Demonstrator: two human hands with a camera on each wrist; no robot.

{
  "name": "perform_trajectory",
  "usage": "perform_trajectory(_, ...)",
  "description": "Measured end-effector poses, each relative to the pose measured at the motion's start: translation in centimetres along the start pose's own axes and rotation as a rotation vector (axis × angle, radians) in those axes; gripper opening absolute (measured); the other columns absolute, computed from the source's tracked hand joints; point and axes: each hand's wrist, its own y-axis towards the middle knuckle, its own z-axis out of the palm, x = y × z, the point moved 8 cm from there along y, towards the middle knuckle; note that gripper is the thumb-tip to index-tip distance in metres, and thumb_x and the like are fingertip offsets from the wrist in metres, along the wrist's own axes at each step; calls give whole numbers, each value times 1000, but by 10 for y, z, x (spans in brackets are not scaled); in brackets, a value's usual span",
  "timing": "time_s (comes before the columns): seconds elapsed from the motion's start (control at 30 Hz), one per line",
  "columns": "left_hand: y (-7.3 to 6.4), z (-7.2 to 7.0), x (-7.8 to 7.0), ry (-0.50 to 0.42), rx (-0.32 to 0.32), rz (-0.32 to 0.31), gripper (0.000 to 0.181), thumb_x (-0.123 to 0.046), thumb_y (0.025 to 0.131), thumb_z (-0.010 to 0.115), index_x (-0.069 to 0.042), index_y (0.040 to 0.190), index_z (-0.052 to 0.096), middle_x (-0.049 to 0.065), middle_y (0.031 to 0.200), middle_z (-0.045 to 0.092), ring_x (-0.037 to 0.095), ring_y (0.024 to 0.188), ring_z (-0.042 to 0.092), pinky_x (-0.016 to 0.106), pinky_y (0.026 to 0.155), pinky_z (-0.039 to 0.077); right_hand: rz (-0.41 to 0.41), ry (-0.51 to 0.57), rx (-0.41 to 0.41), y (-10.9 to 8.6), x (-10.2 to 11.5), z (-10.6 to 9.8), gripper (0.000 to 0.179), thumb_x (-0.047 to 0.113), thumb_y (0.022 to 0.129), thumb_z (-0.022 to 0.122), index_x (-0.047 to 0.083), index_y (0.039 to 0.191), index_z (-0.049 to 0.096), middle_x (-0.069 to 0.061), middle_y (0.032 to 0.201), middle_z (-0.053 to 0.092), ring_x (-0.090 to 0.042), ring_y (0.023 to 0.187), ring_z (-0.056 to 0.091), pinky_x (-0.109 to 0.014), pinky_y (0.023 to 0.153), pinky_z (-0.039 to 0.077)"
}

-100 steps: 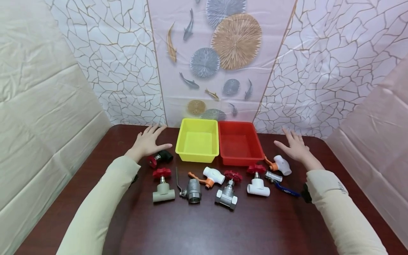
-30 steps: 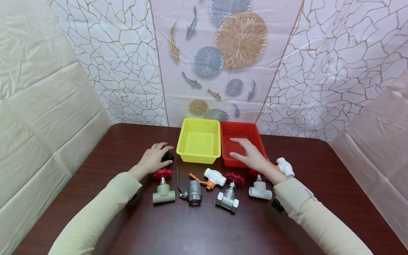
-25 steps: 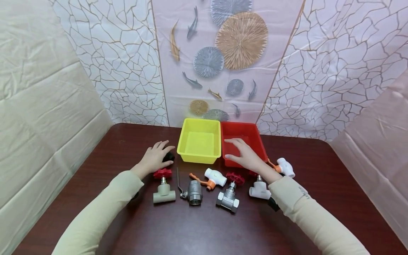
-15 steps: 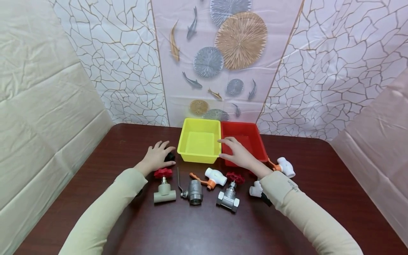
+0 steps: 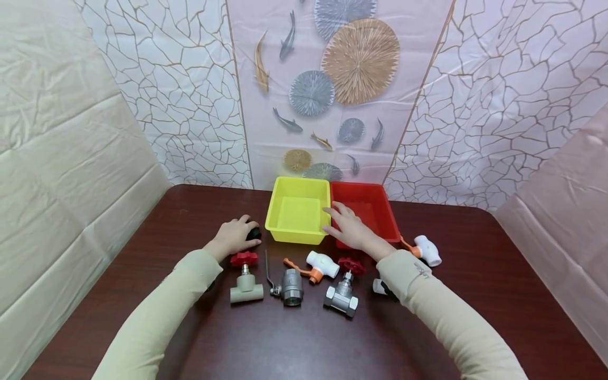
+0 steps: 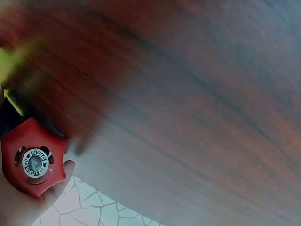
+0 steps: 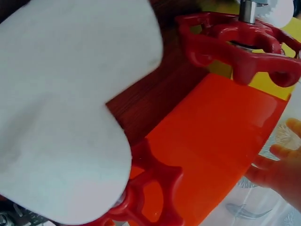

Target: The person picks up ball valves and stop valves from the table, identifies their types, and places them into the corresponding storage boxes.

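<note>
My left hand (image 5: 230, 237) lies over a black valve (image 5: 254, 234) at the left, its fingers curled round it. Up close in the left wrist view, the valve's red handwheel (image 6: 31, 135) sits against the palm, and most of the black body is covered. My right hand (image 5: 349, 229) hovers, fingers spread and holding nothing, where the yellow bin (image 5: 296, 237) and red bin (image 5: 375, 211) meet. Below the right wrist are a steel gate valve (image 5: 341, 300) with a red handwheel and a white valve (image 5: 378, 286), mostly hidden by the sleeve.
Along the row stand a grey-green valve (image 5: 246, 287) with a red wheel, a steel ball valve (image 5: 292, 287) with a long lever, and a white orange-handled valve (image 5: 324, 265). Another white orange-handled valve (image 5: 429, 250) lies right of the red bin. A patterned cloth hangs behind the table.
My right hand has come from the right side, across the red bin, to the seam between both bins. My left hand has come down and its fingers have curled round the black valve.
</note>
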Motion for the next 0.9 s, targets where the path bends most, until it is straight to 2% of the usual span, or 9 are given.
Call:
perform_trajectory(0.17,0,0,-1,13,-12,4,49,-46,89,60,-14,126,58,17,131,49,35,102,57,51,81,52,-55,-170,-45,1,2,-1,56,34,93,57,5,139,45,-22,144,39,-39,129,44,-54,103,39)
perform_trajectory(0.3,0,0,-3,18,-15,0,49,-46,89,60,-14,126,58,18,131,49,35,101,57,51,80,52,-92,-256,-43,1,1,3,53,34,95,55,3,137,47,-22,143,42,-37,129,45,-51,105,39)
perform_trajectory(0.67,-1,-2,-3,34,-47,27,45,-42,88,62,-13,121,61,18,125,51,35,95,52,47,76,53,-122,-279,-32,2,-1,15,50,31,98,49,1,138,45,-23,146,38,-36,135,38,-47,108,37)
perform_trajectory(0.9,-2,-6,-6,43,-87,60,43,-42,86,65,-11,117,64,19,120,54,36,104,48,50,80,51,-141,-263,-32,2,-4,16,51,33,98,49,3,139,44,-23,146,37,-36,136,36,-47,107,37)
